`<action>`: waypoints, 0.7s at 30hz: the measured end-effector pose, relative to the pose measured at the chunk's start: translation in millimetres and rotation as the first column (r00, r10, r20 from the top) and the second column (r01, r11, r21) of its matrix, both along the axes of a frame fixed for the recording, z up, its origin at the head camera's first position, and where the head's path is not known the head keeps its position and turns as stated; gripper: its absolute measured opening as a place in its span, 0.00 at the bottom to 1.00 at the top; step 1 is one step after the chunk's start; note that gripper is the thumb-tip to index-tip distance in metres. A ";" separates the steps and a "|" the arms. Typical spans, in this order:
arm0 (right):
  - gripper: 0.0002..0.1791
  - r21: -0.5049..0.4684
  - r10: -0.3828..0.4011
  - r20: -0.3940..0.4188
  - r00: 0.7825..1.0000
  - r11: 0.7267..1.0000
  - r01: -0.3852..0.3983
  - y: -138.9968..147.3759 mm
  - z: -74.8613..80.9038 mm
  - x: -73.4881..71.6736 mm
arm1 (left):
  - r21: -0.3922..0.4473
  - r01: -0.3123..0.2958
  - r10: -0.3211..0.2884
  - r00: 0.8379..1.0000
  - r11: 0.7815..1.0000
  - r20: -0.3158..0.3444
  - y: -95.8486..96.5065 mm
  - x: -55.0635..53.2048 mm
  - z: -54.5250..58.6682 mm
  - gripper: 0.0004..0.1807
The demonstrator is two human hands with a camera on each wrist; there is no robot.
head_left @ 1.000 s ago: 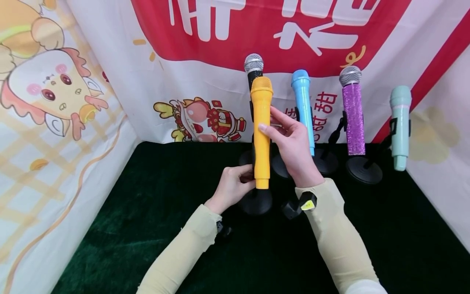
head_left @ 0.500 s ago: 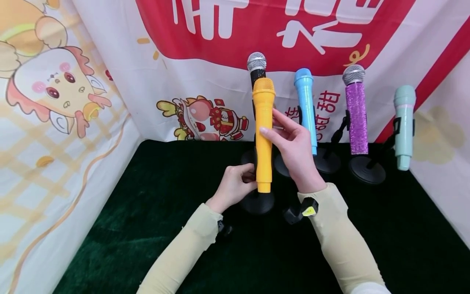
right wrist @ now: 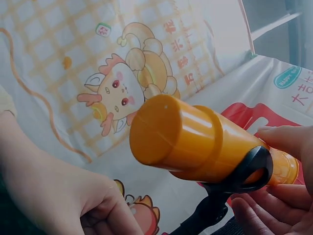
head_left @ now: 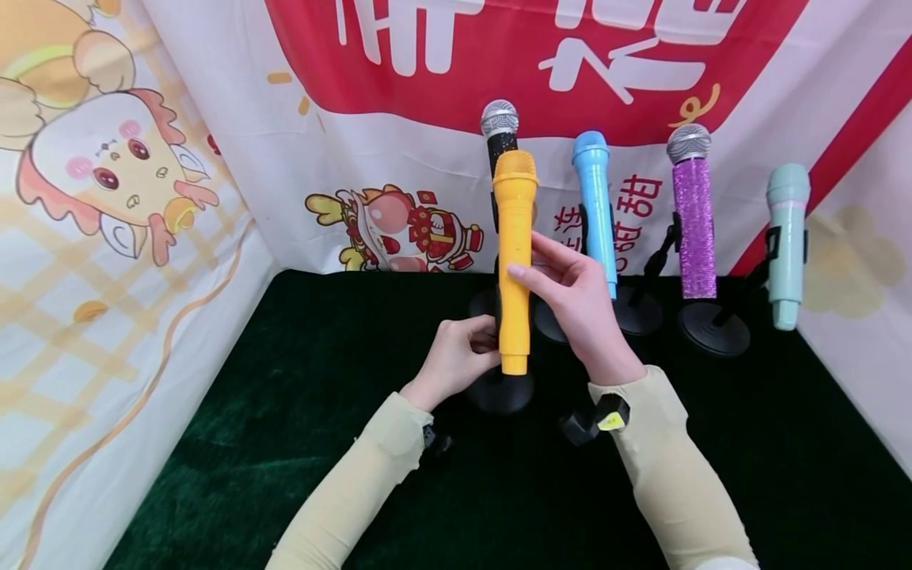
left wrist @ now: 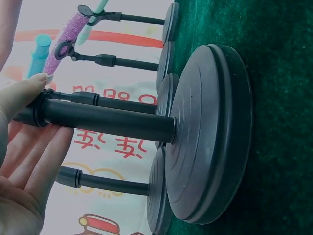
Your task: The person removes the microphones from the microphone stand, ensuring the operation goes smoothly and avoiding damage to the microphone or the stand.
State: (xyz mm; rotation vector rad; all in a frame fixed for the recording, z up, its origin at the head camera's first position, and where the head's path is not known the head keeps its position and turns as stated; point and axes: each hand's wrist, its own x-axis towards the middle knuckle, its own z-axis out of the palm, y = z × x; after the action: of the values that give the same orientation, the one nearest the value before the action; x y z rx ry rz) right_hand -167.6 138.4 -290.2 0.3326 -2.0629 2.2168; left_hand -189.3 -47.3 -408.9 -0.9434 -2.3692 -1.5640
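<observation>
A yellow microphone (head_left: 514,261) stands nearly upright in the middle of the head view. My right hand (head_left: 580,309) holds it from the right, thumb on its front and fingers behind. In the right wrist view a black clip (right wrist: 252,171) wraps around the microphone's body. My left hand (head_left: 450,362) grips the upper part of the black microphone stand (left wrist: 107,120) beneath it, as the left wrist view shows. The stand's round base (head_left: 501,392) rests on the dark green cloth. From the head, the microphone hides most of the pole.
Behind stands a black microphone (head_left: 500,123) with a silver head. To the right are a blue microphone (head_left: 597,214), a purple glittery one (head_left: 694,226) and a mint green one (head_left: 787,245), all on stands. Printed cloth (head_left: 399,142) hangs behind the green cloth (head_left: 285,443).
My right hand has slid a little lower along the yellow microphone. The left hand keeps its grip on the stand. The head view has shifted slightly.
</observation>
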 end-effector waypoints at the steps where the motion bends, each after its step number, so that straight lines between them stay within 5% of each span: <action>1: 0.32 0.006 0.004 0.004 1.000 1.000 -0.004 0.6 -0.7 0.6 | 0.000 -0.001 0.001 1.000 1.000 0.002 -0.2 0.2 0.1 0.12; 21: 0.34 -0.042 0.084 -0.003 0.996 0.996 -0.084 3.2 -8.8 16.1 | 0.054 0.004 -0.007 0.998 0.999 0.059 -1.7 -1.0 -2.9 0.12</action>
State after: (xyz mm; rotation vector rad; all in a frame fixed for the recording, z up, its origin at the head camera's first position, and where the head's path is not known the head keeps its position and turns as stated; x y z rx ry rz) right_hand -151.5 141.6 -299.0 0.4245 -2.0339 2.3027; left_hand -190.3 -49.0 -411.8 -0.9054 -2.3516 -1.6715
